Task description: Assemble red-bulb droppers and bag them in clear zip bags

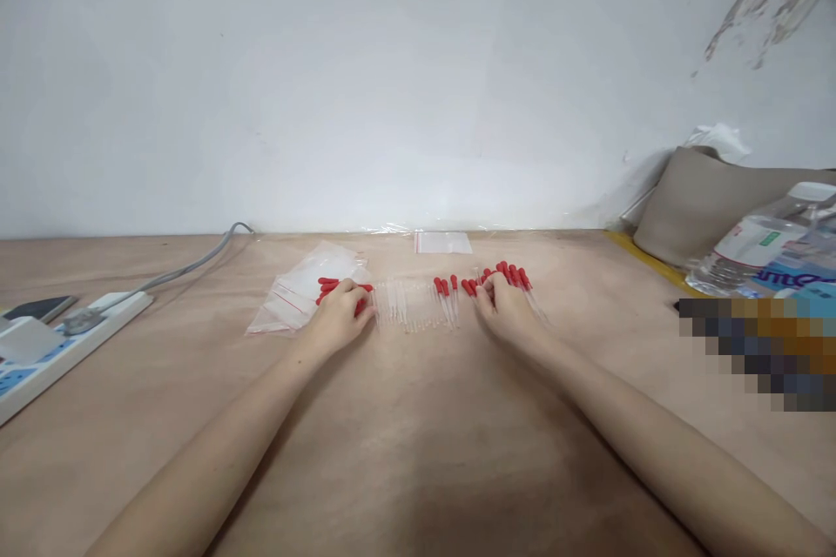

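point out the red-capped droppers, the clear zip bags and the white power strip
red-capped glass droppers (448,289), head view, on the red bulbs in the middle of the row
clear plastic zip bags (297,291), head view, on the top bag's flat face
white power strip (78,335), head view, on its upper casing

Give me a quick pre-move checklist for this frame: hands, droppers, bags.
1. Left hand on the red-capped droppers beside the plastic bags: ok.
2. Right hand on the right dropper cluster: ok.
3. Middle droppers lie untouched between the hands: ok.
4. Grip closed on any dropper: cannot tell.
5. Spare small bag lies flat near the wall: ok.
6. Water bottle apart from the work: ok.
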A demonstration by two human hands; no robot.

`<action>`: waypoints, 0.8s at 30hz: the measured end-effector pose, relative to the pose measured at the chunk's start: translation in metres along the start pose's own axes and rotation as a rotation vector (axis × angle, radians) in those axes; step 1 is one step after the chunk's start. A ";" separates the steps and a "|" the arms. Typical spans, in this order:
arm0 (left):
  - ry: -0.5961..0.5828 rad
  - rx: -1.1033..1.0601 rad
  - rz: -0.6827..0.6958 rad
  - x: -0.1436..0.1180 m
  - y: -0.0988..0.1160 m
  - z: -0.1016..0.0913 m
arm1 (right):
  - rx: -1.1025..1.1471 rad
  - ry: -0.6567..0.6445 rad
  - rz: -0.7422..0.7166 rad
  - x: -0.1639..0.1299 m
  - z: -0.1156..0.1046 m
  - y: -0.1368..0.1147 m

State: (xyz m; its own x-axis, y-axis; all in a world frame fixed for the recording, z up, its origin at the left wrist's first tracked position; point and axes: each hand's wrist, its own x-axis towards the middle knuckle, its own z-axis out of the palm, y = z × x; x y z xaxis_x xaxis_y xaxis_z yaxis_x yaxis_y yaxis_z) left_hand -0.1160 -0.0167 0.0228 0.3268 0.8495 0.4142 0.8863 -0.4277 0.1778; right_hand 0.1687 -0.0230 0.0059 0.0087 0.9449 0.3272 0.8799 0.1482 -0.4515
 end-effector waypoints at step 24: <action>0.161 -0.365 0.143 -0.019 0.051 0.017 | 0.089 0.190 -0.445 -0.032 0.023 0.007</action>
State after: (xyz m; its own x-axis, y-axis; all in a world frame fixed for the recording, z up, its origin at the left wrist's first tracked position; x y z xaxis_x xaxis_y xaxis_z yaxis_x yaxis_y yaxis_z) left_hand -0.0712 -0.0493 0.0093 0.3572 0.7268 0.5866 0.6515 -0.6439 0.4011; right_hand 0.1635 -0.0452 -0.0266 -0.2648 0.7154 0.6467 0.7742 0.5575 -0.2997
